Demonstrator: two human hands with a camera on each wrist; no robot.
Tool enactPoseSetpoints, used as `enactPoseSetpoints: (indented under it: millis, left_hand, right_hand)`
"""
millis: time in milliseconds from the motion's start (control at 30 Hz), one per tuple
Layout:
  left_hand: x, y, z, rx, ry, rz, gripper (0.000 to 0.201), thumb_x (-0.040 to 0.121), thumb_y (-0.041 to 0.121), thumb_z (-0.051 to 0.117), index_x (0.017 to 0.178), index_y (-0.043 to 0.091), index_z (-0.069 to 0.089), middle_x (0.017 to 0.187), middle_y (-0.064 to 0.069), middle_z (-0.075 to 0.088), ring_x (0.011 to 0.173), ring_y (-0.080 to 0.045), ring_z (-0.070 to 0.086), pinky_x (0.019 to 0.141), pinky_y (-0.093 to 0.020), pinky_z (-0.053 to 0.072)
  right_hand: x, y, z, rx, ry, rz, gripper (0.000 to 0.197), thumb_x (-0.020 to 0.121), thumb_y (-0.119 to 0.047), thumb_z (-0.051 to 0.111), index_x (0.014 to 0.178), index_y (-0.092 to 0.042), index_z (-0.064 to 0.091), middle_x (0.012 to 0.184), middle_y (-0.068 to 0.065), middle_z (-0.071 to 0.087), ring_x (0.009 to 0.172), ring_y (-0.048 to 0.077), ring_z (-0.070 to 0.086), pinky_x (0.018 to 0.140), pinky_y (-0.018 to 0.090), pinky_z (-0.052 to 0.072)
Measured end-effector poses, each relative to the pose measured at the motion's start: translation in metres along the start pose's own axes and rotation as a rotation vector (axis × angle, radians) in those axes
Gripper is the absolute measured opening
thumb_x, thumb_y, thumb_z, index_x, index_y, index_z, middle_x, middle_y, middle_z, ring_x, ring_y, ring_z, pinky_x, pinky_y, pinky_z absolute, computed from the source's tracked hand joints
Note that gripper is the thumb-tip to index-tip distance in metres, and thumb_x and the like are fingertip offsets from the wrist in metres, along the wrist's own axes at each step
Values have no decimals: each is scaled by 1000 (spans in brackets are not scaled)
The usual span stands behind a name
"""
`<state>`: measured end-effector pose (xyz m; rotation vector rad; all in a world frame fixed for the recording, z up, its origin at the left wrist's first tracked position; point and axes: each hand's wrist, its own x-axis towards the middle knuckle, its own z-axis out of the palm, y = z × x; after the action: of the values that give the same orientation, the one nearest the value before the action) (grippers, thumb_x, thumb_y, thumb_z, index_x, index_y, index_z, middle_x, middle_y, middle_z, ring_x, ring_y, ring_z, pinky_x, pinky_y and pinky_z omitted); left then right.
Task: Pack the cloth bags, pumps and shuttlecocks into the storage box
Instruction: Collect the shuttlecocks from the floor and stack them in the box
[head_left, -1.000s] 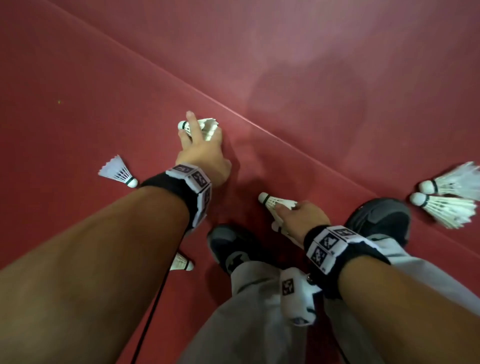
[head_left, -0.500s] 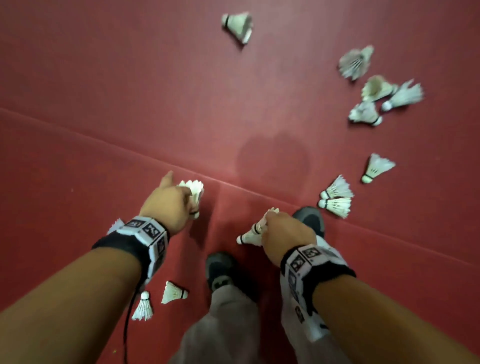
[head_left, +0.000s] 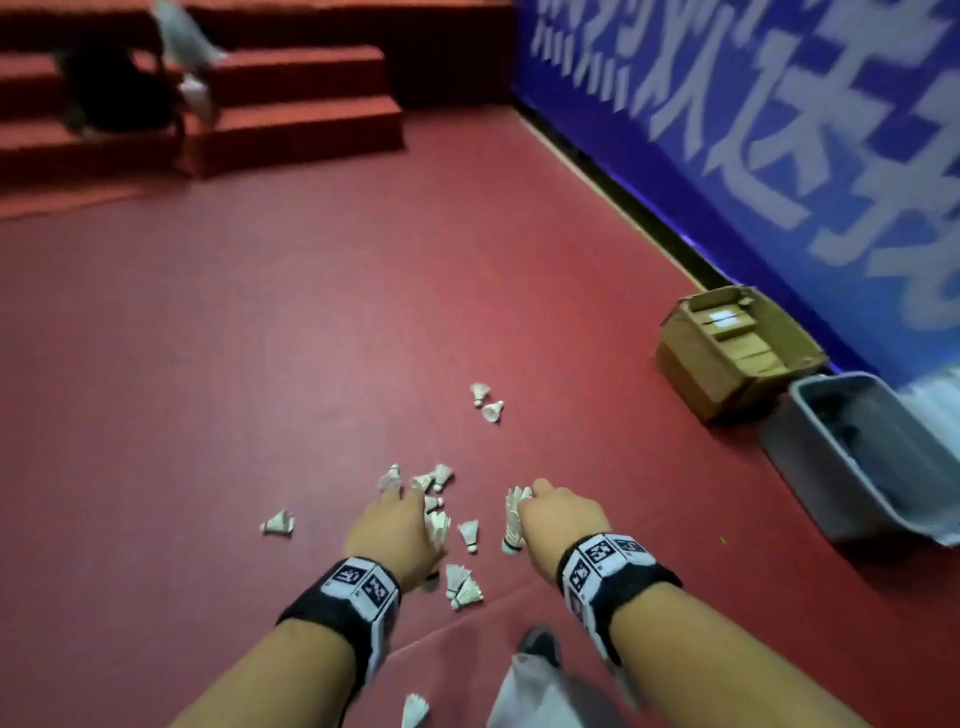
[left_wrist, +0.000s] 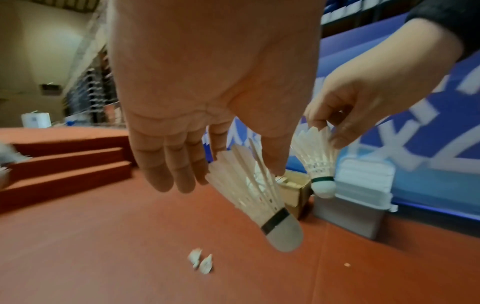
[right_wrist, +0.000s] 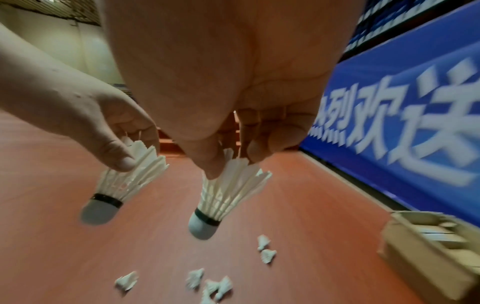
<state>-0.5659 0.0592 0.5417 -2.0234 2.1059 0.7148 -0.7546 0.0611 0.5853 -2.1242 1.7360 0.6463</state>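
Observation:
Both hands hang above the red floor, each with one white feather shuttlecock. My left hand (head_left: 402, 525) pinches a shuttlecock (left_wrist: 254, 195) by its feathers between thumb and forefinger, cork down. My right hand (head_left: 550, 512) pinches another shuttlecock (right_wrist: 226, 195) the same way. Several loose shuttlecocks (head_left: 441, 478) lie on the floor just beyond my hands, and a pair (head_left: 488, 402) lies further off. The grey storage box (head_left: 810, 462) stands open at the right by the wall, with dark things inside that I cannot make out.
An open cardboard box (head_left: 727, 348) sits against the blue banner wall (head_left: 779, 130), just beyond the storage box. Red carpeted steps (head_left: 291, 119) rise at the back left with a dark bag (head_left: 119, 88) on them. My shoe (head_left: 540, 644) shows below.
My view has swung up from the floor at my feet to the room ahead. Both hands have lifted off the floor, each still with its shuttlecock.

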Motion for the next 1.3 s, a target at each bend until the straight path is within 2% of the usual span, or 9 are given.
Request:
enactPoseSetpoints:
  millis: [167, 267, 333, 467, 600, 767, 900, 1067, 1300]
  left_hand:
    - [-16, 151, -56, 113, -1, 278, 33, 83, 45, 52, 103, 20, 60, 111, -6, 55, 97, -28, 61, 85, -37, 52]
    - [-28, 236, -79, 272, -14, 418, 23, 83, 34, 57, 81, 12, 65, 81, -5, 61, 80, -29, 60, 80, -38, 51]
    - [-35, 287, -85, 316, 7, 479, 21, 83, 29, 60, 80, 9, 67, 69, -3, 57, 71, -28, 54, 70, -35, 50]
    - [-39, 385, -74, 493, 81, 695, 24, 97, 24, 44, 108, 16, 64, 105, -3, 62, 99, -23, 56, 84, -36, 53]
    - [-38, 485, -45, 448, 109, 699, 20, 98, 31, 43, 108, 24, 58, 106, 2, 62, 93, -17, 60, 80, -32, 50]
    - [-27, 595, -2, 471, 52, 742, 24, 89, 32, 50, 105, 22, 64, 105, 2, 67, 96, -19, 64, 74, -30, 51]
    - [-20, 650, 27, 481, 3, 750, 26, 87, 37, 53, 99, 18, 65, 101, 0, 67, 94, -22, 63, 71, -31, 47]
    - [18, 676, 54, 452, -67, 683, 25, 88, 37, 48, 74, 17, 55, 89, -4, 65, 89, -28, 63, 66, -31, 43]
    - [119, 723, 57, 518, -106, 681, 21, 90, 34, 55, 96, 17, 64, 99, -4, 67, 89, -24, 61, 70, -33, 48]
  right_hand:
    - [-115, 113, -25, 113, 94, 280, 38, 90, -28, 60, 125, -14, 53, 119, 7, 55, 108, 29, 59, 78, 38, 46]
    - [-164, 176, -28, 252, 136, 460, 40, 84, -39, 65, 120, -22, 60, 112, 3, 62, 99, 26, 64, 69, 35, 45]
    - [-194, 215, -27, 313, 162, 542, 40, 80, -43, 68, 115, -24, 63, 107, 1, 65, 95, 24, 65, 66, 33, 45]
    - [-246, 292, -11, 437, 210, 677, 39, 74, -48, 73, 105, -24, 68, 103, 1, 68, 92, 23, 66, 72, 31, 49]
    - [-278, 373, 18, 548, 243, 753, 39, 73, -47, 74, 104, -25, 69, 106, 1, 68, 96, 24, 65, 82, 35, 53]
    - [-309, 470, 57, 470, 256, 820, 36, 86, -36, 65, 118, -20, 62, 123, 6, 54, 108, 29, 60, 86, 39, 49]
    - [-319, 533, 73, 514, 196, 867, 37, 85, -38, 66, 115, -18, 64, 121, 5, 60, 107, 27, 62, 86, 35, 50]
    - [-296, 579, 82, 550, 103, 856, 32, 85, -37, 64, 111, -19, 64, 115, 4, 64, 103, 26, 64, 81, 32, 49]
    - [-228, 636, 64, 552, 31, 821, 32, 84, -36, 65, 111, -19, 63, 114, 5, 63, 101, 26, 64, 79, 34, 49]
